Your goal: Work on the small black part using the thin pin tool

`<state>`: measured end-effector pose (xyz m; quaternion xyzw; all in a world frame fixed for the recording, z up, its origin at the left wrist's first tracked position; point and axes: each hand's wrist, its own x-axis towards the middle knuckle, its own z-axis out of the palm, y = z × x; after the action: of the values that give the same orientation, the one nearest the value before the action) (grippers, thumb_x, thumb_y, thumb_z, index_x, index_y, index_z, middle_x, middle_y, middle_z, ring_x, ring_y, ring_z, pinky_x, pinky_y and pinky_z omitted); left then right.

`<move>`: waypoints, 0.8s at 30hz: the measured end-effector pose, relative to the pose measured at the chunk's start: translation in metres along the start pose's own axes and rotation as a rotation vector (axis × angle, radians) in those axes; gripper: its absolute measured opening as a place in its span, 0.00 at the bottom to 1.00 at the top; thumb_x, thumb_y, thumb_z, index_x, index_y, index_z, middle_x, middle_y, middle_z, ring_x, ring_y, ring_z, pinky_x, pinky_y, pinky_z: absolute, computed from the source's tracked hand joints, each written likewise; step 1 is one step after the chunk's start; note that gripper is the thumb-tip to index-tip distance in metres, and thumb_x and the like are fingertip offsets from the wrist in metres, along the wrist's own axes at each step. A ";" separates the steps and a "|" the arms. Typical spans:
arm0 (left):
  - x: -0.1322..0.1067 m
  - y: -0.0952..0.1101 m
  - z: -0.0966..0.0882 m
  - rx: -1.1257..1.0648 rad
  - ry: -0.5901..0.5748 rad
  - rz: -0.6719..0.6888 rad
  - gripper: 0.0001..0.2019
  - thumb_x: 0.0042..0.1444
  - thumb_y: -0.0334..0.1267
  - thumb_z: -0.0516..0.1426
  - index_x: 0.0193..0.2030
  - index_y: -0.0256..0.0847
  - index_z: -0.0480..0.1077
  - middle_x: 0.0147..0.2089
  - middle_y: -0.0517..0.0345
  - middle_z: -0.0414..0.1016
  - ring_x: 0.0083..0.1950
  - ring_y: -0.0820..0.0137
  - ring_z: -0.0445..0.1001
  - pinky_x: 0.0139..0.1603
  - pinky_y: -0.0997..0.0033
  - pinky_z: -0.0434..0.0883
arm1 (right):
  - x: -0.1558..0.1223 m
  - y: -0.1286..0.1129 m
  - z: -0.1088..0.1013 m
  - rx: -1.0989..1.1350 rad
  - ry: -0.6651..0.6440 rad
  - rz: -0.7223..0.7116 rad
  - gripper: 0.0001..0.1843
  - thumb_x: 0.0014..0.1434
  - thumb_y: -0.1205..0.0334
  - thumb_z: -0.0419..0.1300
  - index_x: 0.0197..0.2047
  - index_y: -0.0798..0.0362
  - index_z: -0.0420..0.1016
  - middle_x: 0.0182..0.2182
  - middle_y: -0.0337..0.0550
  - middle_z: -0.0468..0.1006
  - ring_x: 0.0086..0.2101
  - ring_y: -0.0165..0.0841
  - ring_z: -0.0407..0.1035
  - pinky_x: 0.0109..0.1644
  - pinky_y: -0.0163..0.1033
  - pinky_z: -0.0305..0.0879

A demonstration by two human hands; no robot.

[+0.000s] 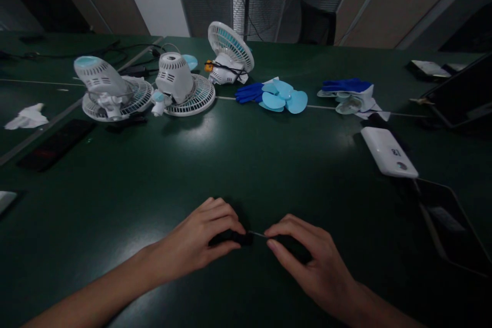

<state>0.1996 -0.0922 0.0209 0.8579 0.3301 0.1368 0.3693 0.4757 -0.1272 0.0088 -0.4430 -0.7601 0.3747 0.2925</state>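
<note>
My left hand [200, 238] is closed around a small black handle, a screwdriver [242, 238], low on the dark green table [246, 164]. Its thin metal shaft points right. My right hand [307, 256] pinches the shaft's tip with thumb and forefinger. Both hands rest on the table near its front edge. What the right fingers hold besides the tip is hidden.
Three small white desk fans [111, 87] [180, 84] [230, 54] lie at the back left. Blue fan blades [282, 96] and blue gloves [249, 92] [346, 86] lie behind. A white power bank [388, 151], tablets [449, 220], a phone [54, 143] and crumpled tissue [26, 117] surround.
</note>
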 end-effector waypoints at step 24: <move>-0.132 -0.141 -0.150 0.369 0.529 -0.760 0.39 0.59 0.68 0.55 0.64 0.35 0.69 0.59 0.46 0.74 0.53 0.58 0.74 0.53 0.65 0.70 | -0.002 0.001 -0.002 -0.005 -0.029 0.006 0.06 0.69 0.64 0.60 0.47 0.48 0.77 0.37 0.39 0.81 0.36 0.33 0.77 0.40 0.39 0.70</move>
<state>-0.0364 -0.0268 0.0238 0.6641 0.7203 0.1446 0.1387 0.4784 -0.1281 0.0084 -0.4404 -0.7641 0.3799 0.2792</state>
